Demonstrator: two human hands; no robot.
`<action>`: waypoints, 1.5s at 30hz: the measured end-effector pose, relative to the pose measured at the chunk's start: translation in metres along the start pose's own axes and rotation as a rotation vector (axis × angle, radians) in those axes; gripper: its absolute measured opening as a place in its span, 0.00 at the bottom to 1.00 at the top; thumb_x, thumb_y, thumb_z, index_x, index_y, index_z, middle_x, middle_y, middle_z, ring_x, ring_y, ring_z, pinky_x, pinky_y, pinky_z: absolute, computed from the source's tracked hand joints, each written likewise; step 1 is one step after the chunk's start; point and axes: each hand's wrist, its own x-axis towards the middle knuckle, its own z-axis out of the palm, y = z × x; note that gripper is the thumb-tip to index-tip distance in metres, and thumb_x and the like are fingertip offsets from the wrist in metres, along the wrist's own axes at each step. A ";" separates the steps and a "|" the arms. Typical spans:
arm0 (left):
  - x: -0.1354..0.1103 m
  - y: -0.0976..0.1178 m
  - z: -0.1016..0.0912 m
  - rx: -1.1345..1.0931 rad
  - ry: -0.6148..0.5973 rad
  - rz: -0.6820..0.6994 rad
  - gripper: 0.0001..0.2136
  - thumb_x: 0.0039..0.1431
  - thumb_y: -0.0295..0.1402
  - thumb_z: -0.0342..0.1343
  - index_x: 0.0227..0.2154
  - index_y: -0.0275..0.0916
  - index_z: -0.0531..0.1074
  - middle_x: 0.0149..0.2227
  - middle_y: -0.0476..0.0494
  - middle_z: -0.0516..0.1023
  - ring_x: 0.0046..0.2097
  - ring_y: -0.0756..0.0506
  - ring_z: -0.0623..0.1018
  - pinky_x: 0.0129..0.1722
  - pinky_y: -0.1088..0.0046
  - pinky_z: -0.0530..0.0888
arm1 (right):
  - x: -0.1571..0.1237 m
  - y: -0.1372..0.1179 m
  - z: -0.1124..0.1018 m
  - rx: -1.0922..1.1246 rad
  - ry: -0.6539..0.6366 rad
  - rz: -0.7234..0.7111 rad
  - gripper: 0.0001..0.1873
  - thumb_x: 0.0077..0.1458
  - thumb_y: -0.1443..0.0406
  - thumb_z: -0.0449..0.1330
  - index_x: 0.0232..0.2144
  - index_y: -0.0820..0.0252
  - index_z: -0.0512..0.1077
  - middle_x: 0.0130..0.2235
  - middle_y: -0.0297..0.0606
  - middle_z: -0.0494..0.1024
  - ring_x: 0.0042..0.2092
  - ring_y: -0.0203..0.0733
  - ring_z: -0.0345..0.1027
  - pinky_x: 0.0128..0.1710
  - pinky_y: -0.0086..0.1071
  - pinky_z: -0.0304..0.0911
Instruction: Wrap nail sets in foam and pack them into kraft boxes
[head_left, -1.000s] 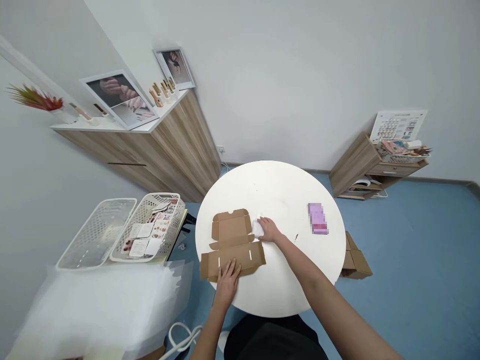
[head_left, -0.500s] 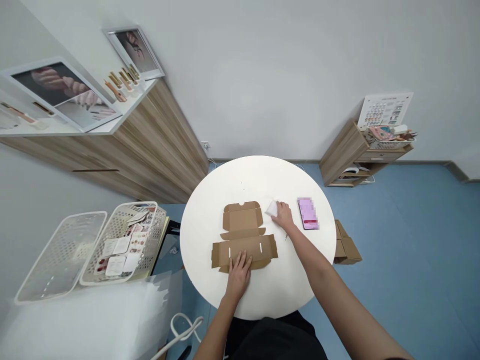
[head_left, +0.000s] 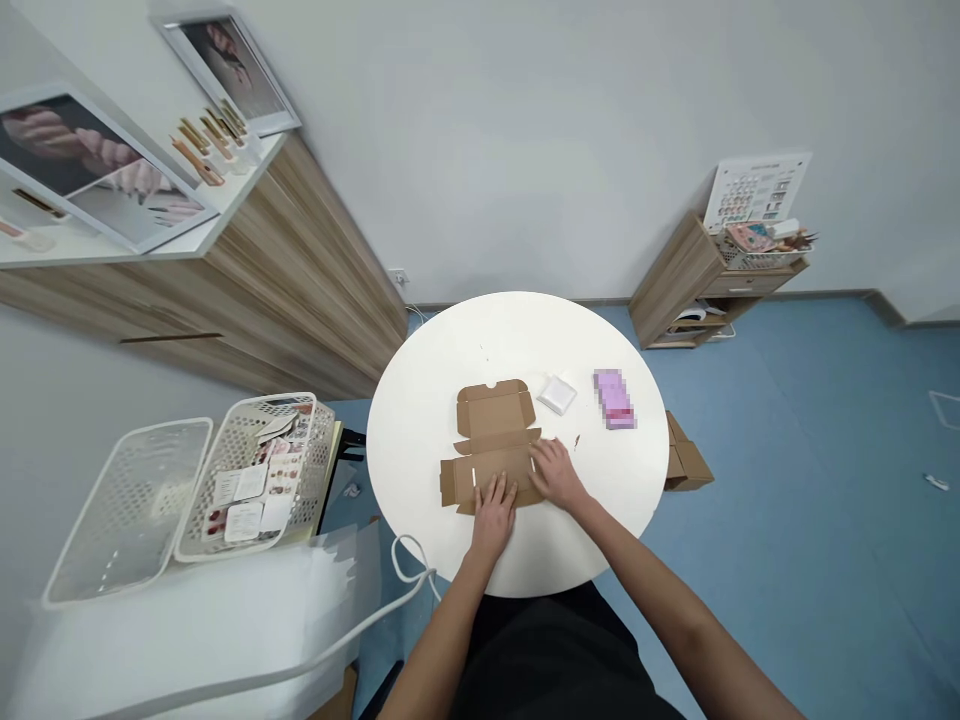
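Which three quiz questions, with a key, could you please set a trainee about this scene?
1. What does the left hand touch?
2. True or false: the right hand holds the white packet.
3. Which lies just right of the white packet: (a) a basket, (b) the purple pixelated item, (c) a picture frame?

Key: 1. The unfolded cardboard. 2. False; the white packet lies apart on the table. 3. b.

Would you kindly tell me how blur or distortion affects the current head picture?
Head view: the larger framed photo looks soft; the left wood-grain cabinet leans, apparently from lens distortion; the purple rectangular item is pixelated; the left hand and right hand on the flattened cardboard box look fairly clear.
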 end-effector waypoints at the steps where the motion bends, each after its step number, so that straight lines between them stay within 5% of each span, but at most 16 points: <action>1: -0.002 -0.001 0.000 -0.003 -0.007 0.011 0.24 0.62 0.24 0.44 0.60 0.44 0.64 0.66 0.38 0.59 0.67 0.36 0.59 0.62 0.40 0.55 | -0.014 -0.011 0.007 0.015 -0.052 -0.051 0.24 0.61 0.62 0.50 0.59 0.60 0.64 0.60 0.48 0.67 0.63 0.51 0.53 0.66 0.52 0.38; 6: -0.019 -0.007 -0.001 -0.032 -0.027 0.062 0.25 0.61 0.24 0.45 0.61 0.46 0.63 0.67 0.39 0.58 0.67 0.36 0.58 0.63 0.41 0.54 | -0.066 -0.044 0.040 0.027 -0.151 0.003 0.21 0.59 0.66 0.54 0.55 0.59 0.69 0.59 0.46 0.70 0.62 0.50 0.59 0.66 0.54 0.41; 11: -0.030 -0.019 0.001 -0.111 -0.007 0.121 0.22 0.63 0.26 0.44 0.58 0.44 0.66 0.65 0.39 0.62 0.65 0.38 0.62 0.63 0.44 0.56 | -0.071 -0.052 0.051 -0.023 -0.129 0.096 0.17 0.61 0.72 0.50 0.44 0.57 0.75 0.54 0.44 0.75 0.56 0.46 0.66 0.64 0.52 0.45; 16: -0.030 -0.027 -0.005 -0.201 0.075 0.153 0.16 0.66 0.29 0.43 0.49 0.41 0.73 0.57 0.39 0.73 0.60 0.40 0.70 0.64 0.45 0.55 | -0.050 -0.053 0.040 -0.050 -0.197 0.160 0.15 0.62 0.70 0.50 0.39 0.55 0.77 0.46 0.39 0.79 0.48 0.44 0.71 0.64 0.52 0.41; 27: -0.012 -0.027 -0.008 -0.378 0.115 0.109 0.14 0.67 0.29 0.44 0.42 0.43 0.76 0.49 0.44 0.79 0.55 0.43 0.75 0.66 0.44 0.44 | -0.014 -0.047 0.025 0.060 -0.290 0.274 0.10 0.51 0.69 0.57 0.33 0.56 0.78 0.38 0.37 0.81 0.43 0.45 0.72 0.51 0.38 0.59; 34: -0.015 -0.028 -0.003 -0.387 0.125 0.127 0.14 0.67 0.29 0.43 0.44 0.44 0.75 0.50 0.45 0.79 0.56 0.43 0.74 0.66 0.43 0.42 | 0.029 -0.017 0.017 0.214 0.150 0.618 0.20 0.53 0.65 0.53 0.49 0.61 0.69 0.49 0.45 0.75 0.50 0.45 0.68 0.47 0.34 0.63; 38: -0.014 -0.029 0.001 -0.357 0.120 0.132 0.15 0.67 0.28 0.43 0.43 0.44 0.75 0.50 0.46 0.80 0.56 0.44 0.75 0.67 0.43 0.43 | 0.056 -0.003 0.025 0.259 0.104 0.752 0.27 0.52 0.64 0.54 0.55 0.63 0.61 0.49 0.49 0.74 0.49 0.48 0.70 0.45 0.36 0.64; 45: -0.015 -0.030 0.008 -0.301 0.136 0.148 0.17 0.66 0.23 0.42 0.46 0.44 0.74 0.52 0.45 0.78 0.58 0.45 0.73 0.66 0.42 0.43 | 0.081 0.001 0.037 0.402 0.029 0.887 0.19 0.57 0.60 0.52 0.49 0.60 0.67 0.47 0.49 0.77 0.43 0.49 0.73 0.38 0.37 0.66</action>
